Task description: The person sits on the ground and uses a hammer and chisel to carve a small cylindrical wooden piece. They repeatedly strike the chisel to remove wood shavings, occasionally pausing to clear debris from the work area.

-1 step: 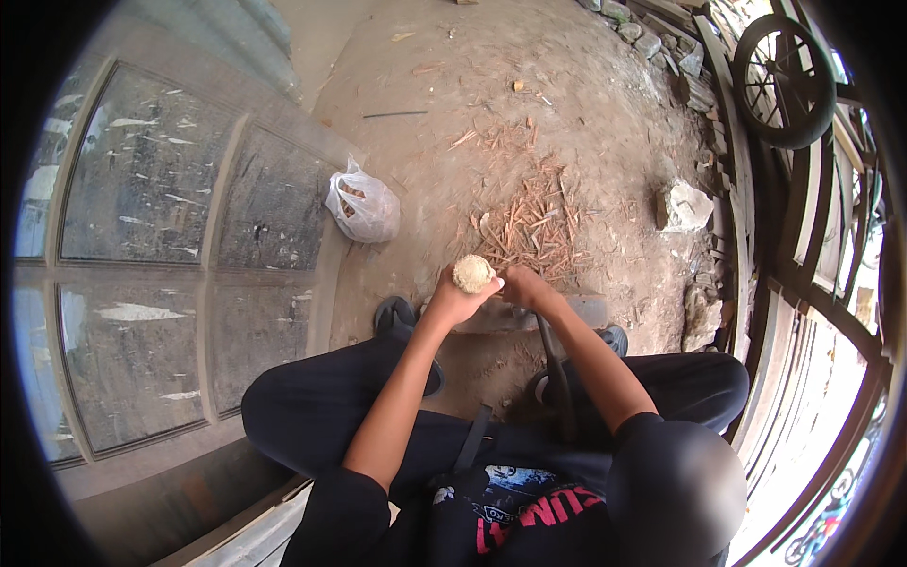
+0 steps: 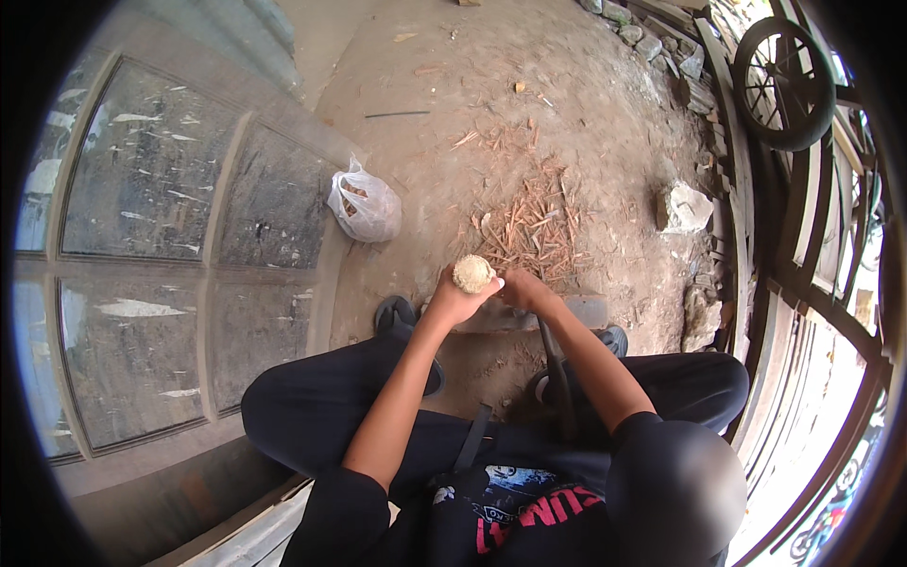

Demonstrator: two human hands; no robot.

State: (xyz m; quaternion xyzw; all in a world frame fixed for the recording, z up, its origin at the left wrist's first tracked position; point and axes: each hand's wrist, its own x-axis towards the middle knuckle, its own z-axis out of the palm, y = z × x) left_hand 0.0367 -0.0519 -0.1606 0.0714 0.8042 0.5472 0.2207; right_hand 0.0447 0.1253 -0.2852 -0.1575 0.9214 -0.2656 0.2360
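In my left hand (image 2: 454, 300) is a round piece of wood with a pale, frayed top (image 2: 473, 274); its lower part is hidden from above. My right hand (image 2: 526, 293) is closed close beside it, near my left thumb, and what its fingers hold is hidden. A dark, slim, curved bar (image 2: 554, 364) runs from just below my right hand toward my lap. Under both hands lies a wooden block (image 2: 581, 310) across the ground between my feet. Just beyond it spreads a heap of reddish-brown wood splinters (image 2: 539, 222).
A white plastic bag (image 2: 368, 210) with brown pieces stands left, beside a framed glass panel (image 2: 142, 175). At right are a pale rock (image 2: 684, 207), stacked planks, and a spoked wheel (image 2: 782, 83). A thin dark stick (image 2: 397, 114) lies farther off on the dirt floor.
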